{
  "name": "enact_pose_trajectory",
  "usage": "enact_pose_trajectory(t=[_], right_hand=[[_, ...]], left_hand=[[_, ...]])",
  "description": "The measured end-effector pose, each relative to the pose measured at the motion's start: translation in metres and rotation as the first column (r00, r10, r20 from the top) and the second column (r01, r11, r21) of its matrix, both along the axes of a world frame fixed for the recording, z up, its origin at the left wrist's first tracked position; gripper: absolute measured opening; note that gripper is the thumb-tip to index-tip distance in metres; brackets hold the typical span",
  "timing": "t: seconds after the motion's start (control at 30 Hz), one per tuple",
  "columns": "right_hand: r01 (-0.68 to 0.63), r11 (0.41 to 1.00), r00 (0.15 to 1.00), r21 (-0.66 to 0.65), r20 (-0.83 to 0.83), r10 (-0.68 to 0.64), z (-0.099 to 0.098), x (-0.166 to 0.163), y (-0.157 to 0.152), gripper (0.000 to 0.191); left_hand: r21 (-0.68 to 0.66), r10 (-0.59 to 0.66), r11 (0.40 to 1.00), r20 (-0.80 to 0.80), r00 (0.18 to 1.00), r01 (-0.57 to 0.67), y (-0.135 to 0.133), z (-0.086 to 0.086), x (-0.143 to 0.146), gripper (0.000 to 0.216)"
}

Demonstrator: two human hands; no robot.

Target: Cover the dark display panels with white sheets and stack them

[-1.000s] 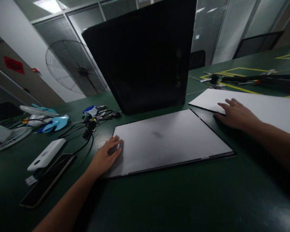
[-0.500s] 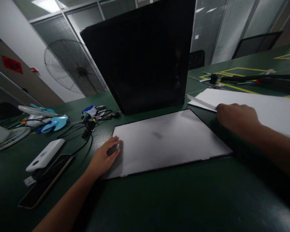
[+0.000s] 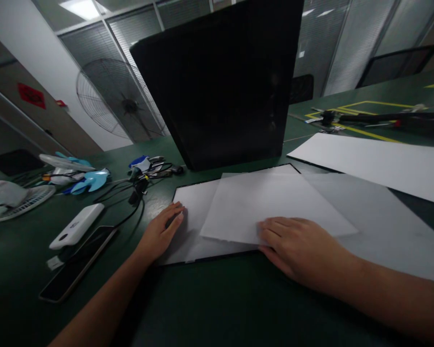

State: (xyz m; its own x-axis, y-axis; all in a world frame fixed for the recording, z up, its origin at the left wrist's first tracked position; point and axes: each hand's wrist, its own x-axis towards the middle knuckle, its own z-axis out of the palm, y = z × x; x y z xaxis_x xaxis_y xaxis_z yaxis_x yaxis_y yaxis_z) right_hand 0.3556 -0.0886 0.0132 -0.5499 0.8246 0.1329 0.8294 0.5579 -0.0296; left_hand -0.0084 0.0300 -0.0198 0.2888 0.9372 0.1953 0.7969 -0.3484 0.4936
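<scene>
Now the right hand (image 3: 300, 248) is at the near edge of the bench (image 3: 220, 308). 1 s ago it lay on the white stack (image 3: 376, 156) at the bench's right side, and half a sec ago it was lifting that stack's corner. A white sheet (image 3: 271, 205) has come w/ it and lies on top of the grey panel (image 3: 191, 207), which was bare before.

The sheet sits skewed: its edges don't line up w/ the panel's, and the panel's left strip is uncovered. A greyer thin layer runs off to the right from it; can't tell if that's the same sheet or a 2nd one.

The right hand is palm down, fingers stretched flat on the sheet's near edge, pressing and not gripping. The left hand (image 3: 159, 231) hasn't moved: it lies flat & loose on the panel's left edge, holding it down. The panel is in the same place, mid-bench, just in front of the dark upright screen (image 3: 224, 82).

Left part of the bench: phone (image 3: 77, 262), power bank (image 3: 77, 225), cables (image 3: 137, 190), all apart from the left hand.
</scene>
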Motion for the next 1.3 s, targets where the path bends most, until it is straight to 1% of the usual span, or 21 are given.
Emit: enact_pose_trajectory(t=[0.07, 0.1, 0.17, 0.23, 0.3, 0.4, 0.6, 0.73, 0.8, 0.9, 1.0, 1.03, 1.07, 1.1, 1.13, 1.17, 1.2, 1.23, 1.27, 1.3], right_hand=[[-0.121, 0.993, 0.989, 0.013, -0.082, 0.121, -0.006, -0.001, -0.002, 0.04], [-0.178, 0.984, 0.979, -0.008, -0.106, 0.176, -0.008, 0.0, -0.002, 0.046], [-0.277, 0.955, 0.954, -0.105, -0.145, 0.261, -0.01, 0.001, -0.001, 0.053], [-0.351, 0.915, 0.93, -0.2, -0.193, 0.314, -0.008, 0.003, 0.002, 0.055], [-0.388, 0.888, 0.914, -0.246, -0.231, 0.335, -0.004, 0.007, 0.006, 0.055], [-0.379, 0.898, 0.915, -0.224, -0.238, 0.326, -0.001, 0.019, 0.013, 0.054], [-0.308, 0.94, 0.944, -0.146, -0.172, 0.282, -0.005, 0.044, 0.03, 0.051], [-0.294, 0.946, 0.952, -0.136, -0.13, 0.277, -0.009, 0.048, 0.034, 0.049], [-0.297, 0.944, 0.952, -0.143, -0.115, 0.283, -0.01, 0.045, 0.034, 0.049], [-0.316, 0.937, 0.944, -0.149, -0.144, 0.296, -0.01, 0.041, 0.032, 0.049], [-0.323, 0.936, 0.94, -0.142, -0.159, 0.3, -0.01, 0.039, 0.032, 0.049], [-0.29, 0.95, 0.95, -0.116, -0.157, 0.271, -0.01, 0.041, 0.033, 0.05], [-0.218, 0.973, 0.966, -0.074, -0.157, 0.205, -0.01, 0.043, 0.035, 0.05], [-0.103, 0.994, 0.982, -0.024, -0.162, 0.097, -0.011, 0.047, 0.038, 0.052], [0.047, 0.999, 0.985, 0.026, -0.167, -0.042, -0.012, 0.052, 0.042, 0.054], [0.204, 0.977, 0.967, 0.065, -0.167, -0.19, -0.014, 0.059, 0.046, 0.057], [0.346, 0.934, 0.931, 0.085, -0.151, -0.331, -0.015, 0.066, 0.05, 0.061], [0.454, 0.886, 0.889, 0.09, -0.12, -0.443, -0.018, 0.073, 0.055, 0.064], [0.522, 0.849, 0.852, 0.084, -0.081, -0.516, -0.02, 0.08, 0.059, 0.067], [0.56, 0.825, 0.828, 0.071, -0.044, -0.558, -0.022, 0.087, 0.062, 0.069]], left_hand=[[-0.014, 0.002, 1.0, -0.011, 1.0, -0.002, -0.002, 0.003, 0.002, 0.068], [-0.02, 0.006, 1.0, -0.022, 1.0, -0.007, -0.003, 0.004, 0.003, 0.071], [-0.027, 0.017, 0.999, -0.047, 0.999, -0.018, -0.005, 0.006, 0.005, 0.078], [-0.026, 0.028, 0.999, -0.067, 0.997, -0.029, -0.005, 0.007, 0.006, 0.083], [-0.022, 0.025, 0.999, -0.078, 0.997, -0.027, -0.005, 0.006, 0.006, 0.084], [-0.013, -0.003, 1.0, -0.088, 0.996, 0.002, -0.003, 0.005, 0.003, 0.082], [-0.006, -0.121, 0.993, -0.124, 0.985, 0.122, -0.002, 0.005, -0.005, 0.065], [-0.012, -0.177, 0.984, -0.143, 0.974, 0.177, 0.0, 0.003, -0.009, 0.068], [-0.016, -0.17, 0.985, -0.153, 0.973, 0.169, 0.0, 0.002, -0.009, 0.067], [-0.018, -0.128, 0.992, -0.165, 0.978, 0.126, 0.001, 0.001, -0.006, 0.062], [-0.016, -0.108, 0.994, -0.173, 0.979, 0.107, 0.002, 0.0, -0.004, 0.066], [-0.015, -0.108, 0.994, -0.174, 0.979, 0.107, 0.002, 0.0, -0.005, 0.066], [-0.013, -0.109, 0.994, -0.173, 0.979, 0.109, 0.003, -0.001, -0.005, 0.067], [-0.011, -0.11, 0.994, -0.169, 0.979, 0.11, 0.003, -0.001, -0.006, 0.066], [-0.011, -0.112, 0.994, -0.162, 0.98, 0.112, 0.003, -0.002, -0.007, 0.065], [-0.012, -0.114, 0.994, -0.155, 0.981, 0.113, 0.004, -0.003, -0.008, 0.063], [-0.012, -0.114, 0.993, -0.148, 0.982, 0.113, 0.004, -0.004, -0.009, 0.061], [-0.011, -0.113, 0.994, -0.142, 0.983, 0.112, 0.004, -0.004, -0.01, 0.061], [-0.012, -0.111, 0.994, -0.139, 0.984, 0.11, 0.004, -0.005, -0.011, 0.06], [-0.012, -0.108, 0.994, -0.136, 0.985, 0.107, 0.004, -0.006, -0.011, 0.06]])
